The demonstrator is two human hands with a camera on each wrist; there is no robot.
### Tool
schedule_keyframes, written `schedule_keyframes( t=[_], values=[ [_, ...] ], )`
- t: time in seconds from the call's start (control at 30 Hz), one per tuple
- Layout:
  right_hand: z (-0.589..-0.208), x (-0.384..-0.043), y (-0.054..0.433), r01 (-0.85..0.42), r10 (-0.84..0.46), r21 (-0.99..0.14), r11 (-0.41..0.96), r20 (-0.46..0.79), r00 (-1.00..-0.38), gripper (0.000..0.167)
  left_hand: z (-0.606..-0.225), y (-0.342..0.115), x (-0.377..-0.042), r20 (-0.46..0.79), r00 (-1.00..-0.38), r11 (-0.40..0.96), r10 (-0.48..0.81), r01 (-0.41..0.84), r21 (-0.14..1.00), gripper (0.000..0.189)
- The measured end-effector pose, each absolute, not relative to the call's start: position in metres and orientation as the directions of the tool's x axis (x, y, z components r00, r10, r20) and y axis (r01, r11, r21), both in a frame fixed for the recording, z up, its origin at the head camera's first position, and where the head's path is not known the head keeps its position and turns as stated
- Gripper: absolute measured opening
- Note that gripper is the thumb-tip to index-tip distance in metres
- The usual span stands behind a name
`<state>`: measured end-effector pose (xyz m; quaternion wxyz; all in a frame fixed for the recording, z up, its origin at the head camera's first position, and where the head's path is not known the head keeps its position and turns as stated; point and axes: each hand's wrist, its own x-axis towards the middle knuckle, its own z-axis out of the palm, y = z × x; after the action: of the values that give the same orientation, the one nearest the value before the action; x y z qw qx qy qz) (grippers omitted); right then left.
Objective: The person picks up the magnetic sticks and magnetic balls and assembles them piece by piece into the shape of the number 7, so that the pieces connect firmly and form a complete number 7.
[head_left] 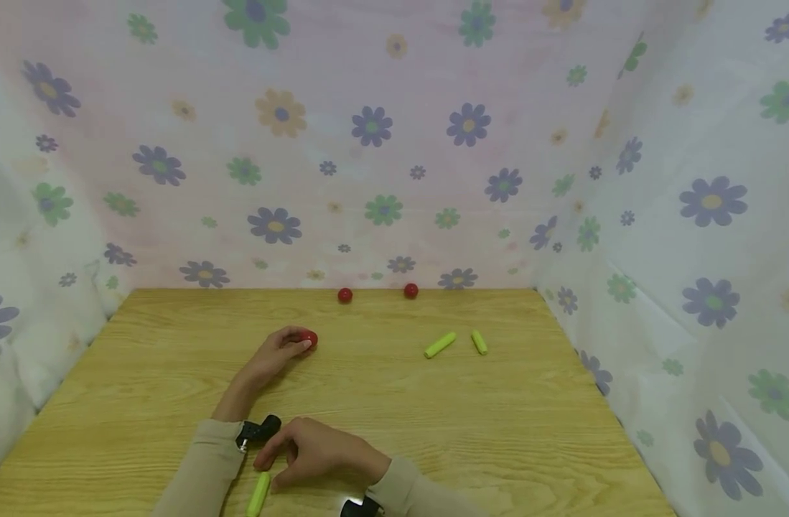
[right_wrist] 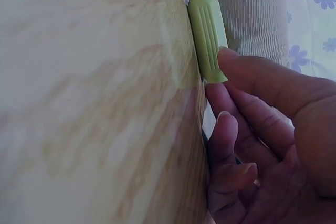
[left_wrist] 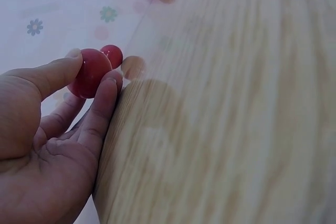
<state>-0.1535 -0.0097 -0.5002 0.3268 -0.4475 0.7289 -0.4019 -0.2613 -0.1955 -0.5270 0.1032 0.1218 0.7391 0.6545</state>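
Near the middle left of the table, my left hand (head_left: 281, 355) pinches a glossy red ball (head_left: 311, 339) between thumb and fingers. The left wrist view shows this ball (left_wrist: 92, 74) up close, just beside the tabletop. Nearer the front edge is my right hand (head_left: 326, 451), fingers bent and spread apart. Beside its thumb and index finger lies a lime-green ridged plastic stick (head_left: 258, 494). In the right wrist view the thumb tip overlaps the edge of this stick (right_wrist: 207, 35); whether it touches is unclear. The fingers do not close round it.
Two more red balls, one left (head_left: 345, 295) and one right (head_left: 411, 291), sit at the back edge of the wooden table (head_left: 368, 388). Right of centre lie a longer green stick (head_left: 440, 345) and a shorter one (head_left: 479, 342). Flower-patterned cloth (head_left: 381, 179) encloses the back and sides.
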Motion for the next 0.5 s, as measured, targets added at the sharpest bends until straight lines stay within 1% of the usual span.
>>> schedule_keyframes(
  t=[0.27, 0.5],
  values=[
    [-0.5035, -0.1520, -0.0133, -0.349, -0.903, -0.892, 0.288, -0.132, -0.409, 0.024, -0.5291, -0.1928, -0.2607, 0.019, -0.953, 0.121, 0.303, 0.058, 0.991, 0.046],
    [-0.5013, -0.1523, -0.0160, -0.387, -0.901, -0.866, 0.318, -0.148, -0.409, 0.023, -0.5307, -0.1939, -0.2623, 0.018, -0.955, 0.093, 0.297, 0.048, 0.995, 0.044]
  ],
)
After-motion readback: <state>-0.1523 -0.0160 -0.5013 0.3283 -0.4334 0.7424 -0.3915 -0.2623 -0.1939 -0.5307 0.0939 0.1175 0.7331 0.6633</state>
